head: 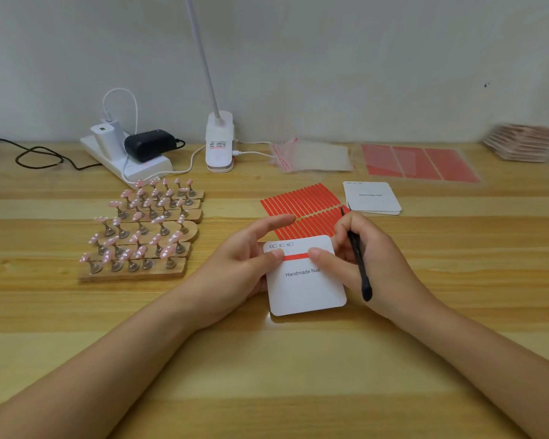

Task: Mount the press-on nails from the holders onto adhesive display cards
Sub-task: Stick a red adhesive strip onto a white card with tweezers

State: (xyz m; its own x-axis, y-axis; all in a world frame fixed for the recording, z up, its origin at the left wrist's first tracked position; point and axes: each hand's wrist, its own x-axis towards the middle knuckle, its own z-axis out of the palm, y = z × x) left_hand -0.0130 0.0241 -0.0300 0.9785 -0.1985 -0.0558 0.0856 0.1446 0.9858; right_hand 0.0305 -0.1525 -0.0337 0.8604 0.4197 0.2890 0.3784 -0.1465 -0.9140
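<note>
White display card (306,286), printed "Handmade Nail", held just above the wooden table (267,369), slightly tilted, a red adhesive strip (295,256) lying across its upper part. Gripped at its left edge by the left hand (235,264), thumb pressing the strip's left end, forefinger stretched out over the card's top. Pinned at the strip's right end by the thumb of the right hand (365,258), whose curled fingers also clasp a black pen-like tool (357,253), tip pointing away.

Just behind the card, a sheet of red adhesive strips (301,204) flat on the table. Behind and right of the card, a small stack of blank cards (372,198). Left of the card, well apart, rows of wooden holders (133,272) carrying pale pink press-on nails (168,251) on small stands. Far behind the card, by the wall: power strip (130,166) with chargers, white clip lamp (219,144), clear bags (311,156), larger red sheets (419,163), and a blurred pile (520,142) at the far right.
</note>
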